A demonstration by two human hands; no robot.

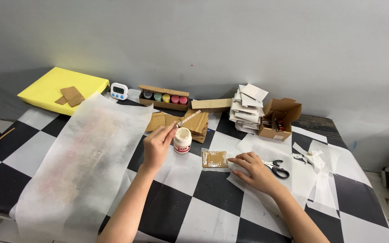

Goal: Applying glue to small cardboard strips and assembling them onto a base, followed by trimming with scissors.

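Checkered counter (212, 193), near to far. Right hand (255, 170) lies flat, grip released, fingertips pressing the white sheet just beside a small brown cardboard piece (214, 159); black-handled scissors (277, 169) lie just beyond the hand. Left hand (157, 145), grip clenched on a brush (187, 119), holds its tip above an open white glue jar (182, 140). Left: a large translucent paper sheet (86, 162). Far edge: paint pots in a box (164, 97), stacked white cards (247, 109), a digital timer (119, 91).

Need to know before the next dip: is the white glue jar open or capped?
Open. The white glue jar stands upright with no lid; its pale contents show at the mouth.
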